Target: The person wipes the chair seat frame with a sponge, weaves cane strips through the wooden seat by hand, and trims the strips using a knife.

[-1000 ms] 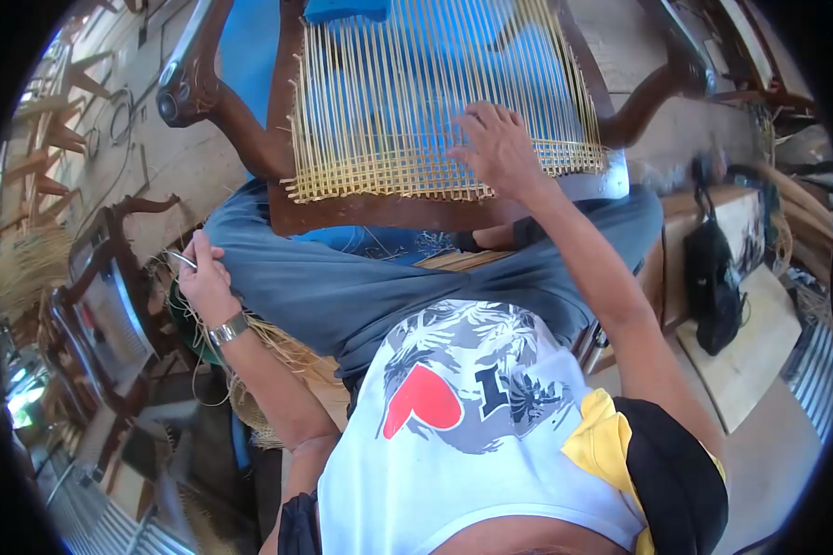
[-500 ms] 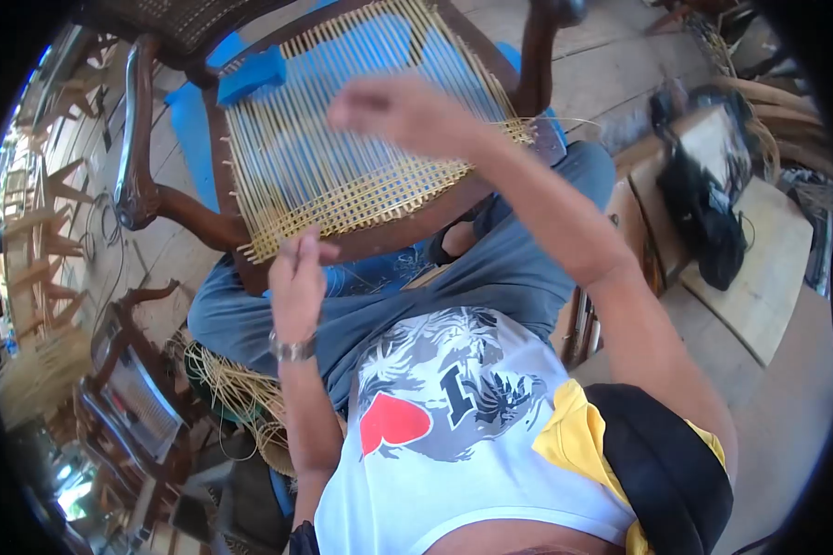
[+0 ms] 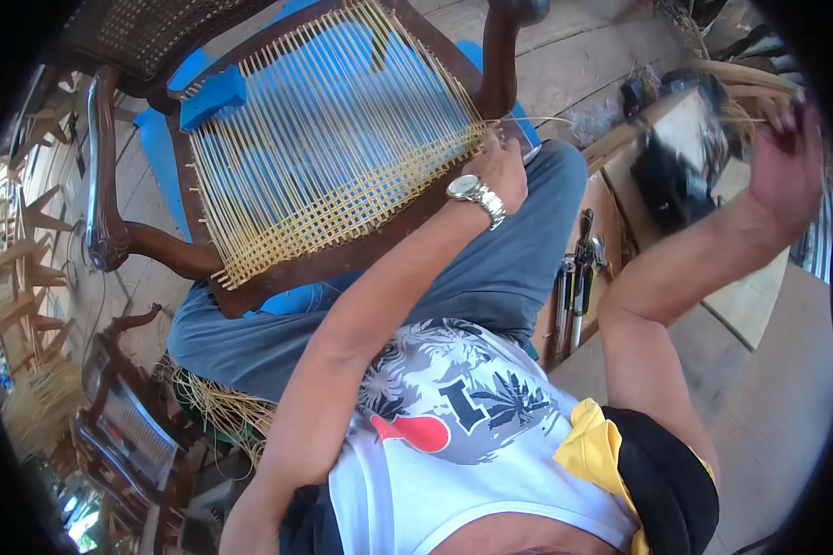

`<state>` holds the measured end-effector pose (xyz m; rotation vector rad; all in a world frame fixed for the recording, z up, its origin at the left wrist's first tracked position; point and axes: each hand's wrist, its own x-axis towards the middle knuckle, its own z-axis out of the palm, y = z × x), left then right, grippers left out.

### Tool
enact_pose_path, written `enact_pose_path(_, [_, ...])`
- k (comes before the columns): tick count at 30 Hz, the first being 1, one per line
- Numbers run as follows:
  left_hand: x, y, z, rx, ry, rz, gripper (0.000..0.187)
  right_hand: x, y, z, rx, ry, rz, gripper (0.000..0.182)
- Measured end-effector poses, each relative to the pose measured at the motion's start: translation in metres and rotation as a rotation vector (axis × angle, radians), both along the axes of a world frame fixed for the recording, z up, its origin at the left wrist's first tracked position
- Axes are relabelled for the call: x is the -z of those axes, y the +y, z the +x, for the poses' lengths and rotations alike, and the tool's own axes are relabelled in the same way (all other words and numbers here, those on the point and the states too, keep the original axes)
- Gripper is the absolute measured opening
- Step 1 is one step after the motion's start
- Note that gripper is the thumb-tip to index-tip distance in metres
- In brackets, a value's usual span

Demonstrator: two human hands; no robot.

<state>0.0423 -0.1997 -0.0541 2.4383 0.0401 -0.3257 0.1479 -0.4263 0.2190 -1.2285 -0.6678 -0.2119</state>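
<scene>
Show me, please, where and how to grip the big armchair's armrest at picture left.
Probably at mid-length of the armrest, from its outer, left side: there the wood is slim and bare, apart from the cane seat, while its lower end swells.

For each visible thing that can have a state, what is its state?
Chair seat: partly woven, cross strands on the near side.
Loose strand: sticking out past the seat's edge.
Blue block: lying on the seat.
Left hand: at the seat's near right corner.
Watch: fastened on the left wrist.
Right hand: raised, away from the seat.
Tools: lying down, not held.
</scene>
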Motion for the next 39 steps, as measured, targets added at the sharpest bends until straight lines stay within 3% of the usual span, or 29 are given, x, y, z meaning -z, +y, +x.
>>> enact_pose_path(3, [-0.006,0.003,-0.002,-0.015,0.007,-0.024,0.035,0.047,0.087,-0.008,0.277,-0.284,-0.462,0.025])
enact_pose_path(5, [-0.001,0.012,-0.008,-0.047,-0.118,-0.09,0.034,0.113,0.156,-0.009,0.192,-0.345,-0.741,0.033])
enact_pose_path(6, [0.007,0.02,-0.017,-0.091,-0.267,-0.166,0.032,0.146,0.177,-0.008,0.062,-0.24,-0.835,0.037])
enact_pose_path(8, [0.001,0.043,-0.038,-0.256,-0.433,-0.144,0.029,0.202,0.19,0.001,-0.23,0.201,-0.964,0.035])
enact_pose_path(9, [0.0,0.057,-0.044,-0.338,-0.515,-0.132,0.028,0.221,0.188,-0.002,-0.111,0.022,-1.051,0.031])
enact_pose_path(11, [0.001,0.092,-0.055,-0.395,-0.399,-0.255,0.027,0.251,0.175,-0.008,0.131,-0.338,-1.214,0.025])
enact_pose_path(14, [0.001,0.114,-0.055,-0.597,-0.254,-0.395,0.03,0.274,0.145,0.0,-0.005,-0.325,-1.398,0.022])
enact_pose_path(18, [0.009,0.103,-0.027,-0.473,-0.339,-0.351,0.032,0.237,0.11,-0.025,0.063,-0.113,-1.284,0.021])
enact_pose_path(20, [0.014,0.089,-0.009,-0.37,-0.298,-0.333,0.03,0.226,0.094,-0.04,0.189,0.026,-1.205,0.021])
enact_pose_path(23, [0.03,0.065,0.014,-0.234,-0.233,-0.258,0.027,0.215,0.09,-0.081,0.189,0.119,-1.199,0.024])
enact_pose_path(26, [0.041,0.048,0.026,-0.167,-0.193,-0.173,0.027,0.23,0.093,-0.114,-0.152,1.141,-0.567,0.033])
enact_pose_path(29, [0.052,0.047,0.027,-0.143,-0.251,-0.151,0.028,0.284,0.097,-0.102,-0.052,1.396,-0.006,0.04])
enact_pose_path(30, [0.053,0.048,0.026,-0.136,-0.245,-0.141,0.029,0.288,0.103,-0.096,0.008,1.389,0.139,0.037])
enact_pose_path(33, [0.053,0.053,0.029,-0.085,-0.233,-0.17,0.032,0.303,0.109,-0.085,0.105,0.993,0.105,0.033])
enact_pose_path(36, [0.05,0.056,0.035,-0.049,-0.148,-0.129,0.035,0.295,0.09,-0.073,0.191,0.847,0.068,0.03])
enact_pose_path(39, [0.055,0.054,0.044,-0.038,-0.111,-0.114,0.037,0.259,0.049,-0.059,0.46,0.565,-0.312,0.028])
